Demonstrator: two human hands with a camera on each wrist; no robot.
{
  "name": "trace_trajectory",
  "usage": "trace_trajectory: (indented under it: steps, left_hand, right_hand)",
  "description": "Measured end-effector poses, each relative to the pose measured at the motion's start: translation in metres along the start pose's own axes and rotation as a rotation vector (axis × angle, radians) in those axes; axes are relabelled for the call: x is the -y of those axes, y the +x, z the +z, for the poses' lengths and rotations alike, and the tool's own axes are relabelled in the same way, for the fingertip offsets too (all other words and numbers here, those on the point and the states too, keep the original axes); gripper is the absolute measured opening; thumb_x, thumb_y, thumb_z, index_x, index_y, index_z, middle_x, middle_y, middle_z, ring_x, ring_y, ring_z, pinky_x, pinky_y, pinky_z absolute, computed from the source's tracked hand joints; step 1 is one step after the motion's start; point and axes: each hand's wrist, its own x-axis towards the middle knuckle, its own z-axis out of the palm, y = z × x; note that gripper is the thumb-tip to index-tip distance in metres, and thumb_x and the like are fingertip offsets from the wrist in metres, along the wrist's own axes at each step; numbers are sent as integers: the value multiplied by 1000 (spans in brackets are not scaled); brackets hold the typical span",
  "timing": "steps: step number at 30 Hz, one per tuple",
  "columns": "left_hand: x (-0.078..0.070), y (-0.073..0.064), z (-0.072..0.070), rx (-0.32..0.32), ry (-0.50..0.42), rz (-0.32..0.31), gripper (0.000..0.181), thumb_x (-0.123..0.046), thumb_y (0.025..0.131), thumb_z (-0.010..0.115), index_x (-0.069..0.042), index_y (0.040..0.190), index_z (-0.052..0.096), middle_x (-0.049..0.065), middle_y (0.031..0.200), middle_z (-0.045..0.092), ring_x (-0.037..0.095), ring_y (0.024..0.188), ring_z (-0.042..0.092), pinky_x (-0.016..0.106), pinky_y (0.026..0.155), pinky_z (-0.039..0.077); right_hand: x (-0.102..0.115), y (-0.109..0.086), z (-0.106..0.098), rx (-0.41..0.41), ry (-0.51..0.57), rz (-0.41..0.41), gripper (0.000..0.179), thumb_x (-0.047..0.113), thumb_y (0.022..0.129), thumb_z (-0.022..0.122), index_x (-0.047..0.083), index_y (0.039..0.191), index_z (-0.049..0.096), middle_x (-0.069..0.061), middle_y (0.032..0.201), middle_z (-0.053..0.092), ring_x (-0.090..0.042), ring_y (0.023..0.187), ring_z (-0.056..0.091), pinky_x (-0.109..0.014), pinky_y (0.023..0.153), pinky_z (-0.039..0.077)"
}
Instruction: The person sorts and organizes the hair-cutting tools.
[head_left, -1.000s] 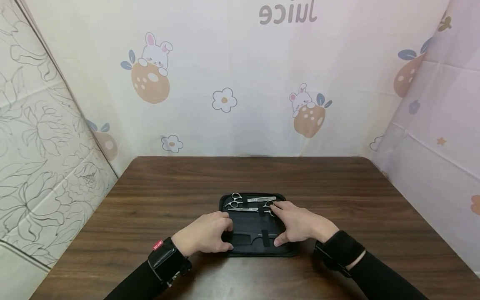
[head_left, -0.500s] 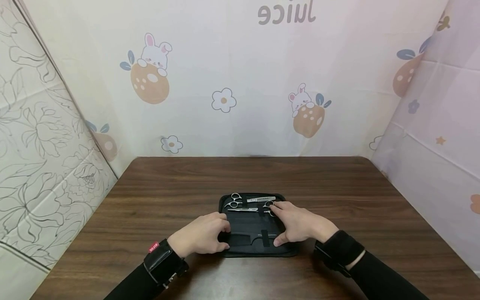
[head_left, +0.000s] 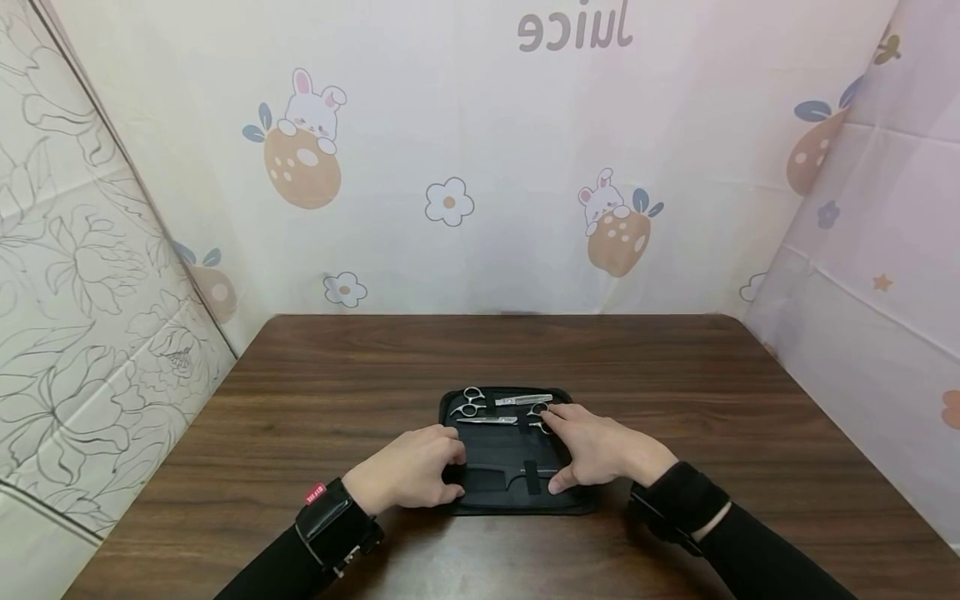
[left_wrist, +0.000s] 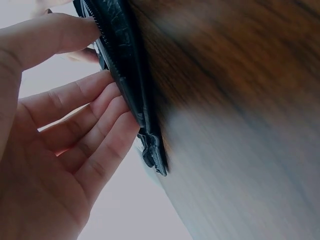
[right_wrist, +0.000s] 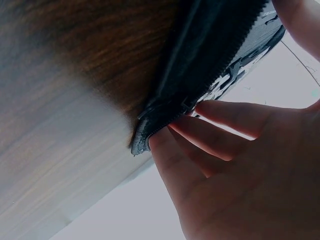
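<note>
An unfolded black zip case (head_left: 491,446) lies flat on the table. Strapped across its far part are thinning scissors (head_left: 523,400) and, just nearer, a second pair of scissors (head_left: 487,421), with handles partly covered by right fingertips. A black tail comb (head_left: 483,480) lies along the near part under an elastic strap (head_left: 532,477). My left hand (head_left: 420,468) rests at the case's left side, its fingertips and thumb touching the zipped edge (left_wrist: 115,65). My right hand (head_left: 603,450) spreads over the right side, with fingertips touching the zipped edge (right_wrist: 187,97) there.
The brown wooden table (head_left: 360,350) runs back to a patterned curtain (head_left: 495,150). A pink-tinted curtain (head_left: 862,350) hangs at the right and a flower-line panel (head_left: 90,292) stands at the left.
My left hand drew slightly left, then came back right to the case edge. The comb sits a touch further right. My right hand has stayed in place.
</note>
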Motion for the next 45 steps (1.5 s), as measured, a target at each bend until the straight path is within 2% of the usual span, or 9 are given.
trace_trajectory:
  steps: [14,25,45]
  left_hand:
    - [-3,3,-1,15,-3,-17,22,-31,81,84,-15,93,74,-9,91,57,7,85,55,29,73,52]
    - [-6,5,1,18,-18,-30,23,-31,83,83,-14,97,74,-8,95,58,7,88,55,30,77,52]
    - [1,-3,1,2,-42,-19,26,-29,82,84,-12,99,74,-7,93,59,9,88,56,28,80,52]
  right_hand:
    - [-1,1,1,-9,4,-8,100,46,78,87,1,154,40,-18,161,32,-35,146,34,-56,109,39]
    - [-1,1,1,0,3,-10,100,47,78,86,1,154,39,-18,161,32,-35,146,34,-55,109,39]
    - [-1,1,0,-1,9,-16,99,45,79,86,0,154,38,-18,161,31,-35,147,32,-55,109,39]
